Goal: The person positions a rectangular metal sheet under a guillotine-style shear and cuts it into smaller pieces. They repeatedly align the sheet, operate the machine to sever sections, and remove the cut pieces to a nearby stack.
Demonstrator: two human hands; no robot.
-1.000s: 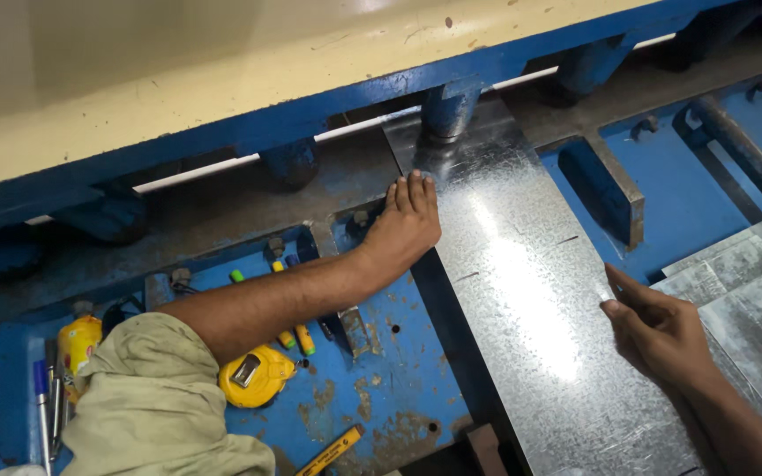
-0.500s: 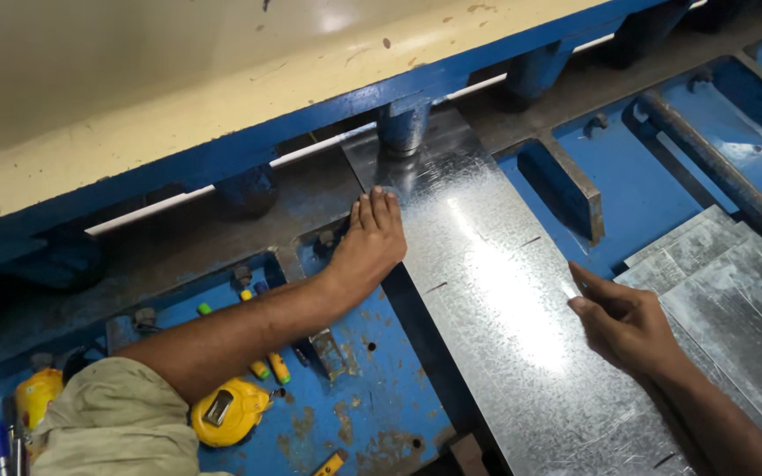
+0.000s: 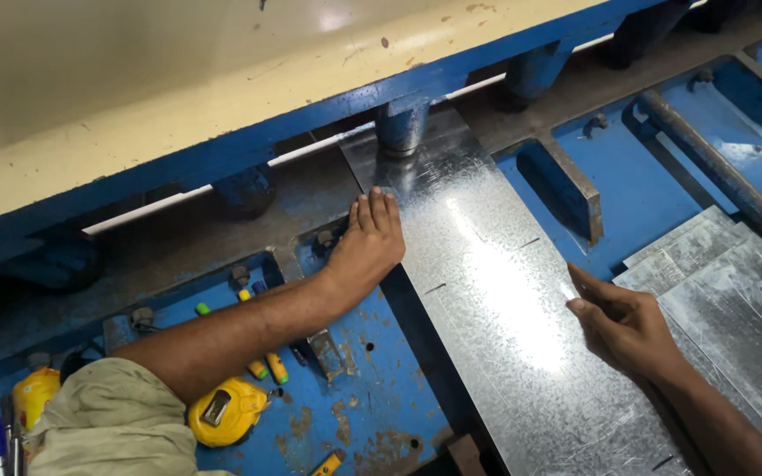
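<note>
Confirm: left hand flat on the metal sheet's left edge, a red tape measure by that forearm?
Only the colour is wrong: the head view shows a yellow tape measure by the forearm. The left hand does lie flat on the metal sheet at its left edge.

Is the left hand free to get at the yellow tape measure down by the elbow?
Probably yes. The left hand rests flat at the metal sheet edge, holding nothing, and the yellow tape measure lies uncovered beside that forearm; it would only need pulling back.
</note>
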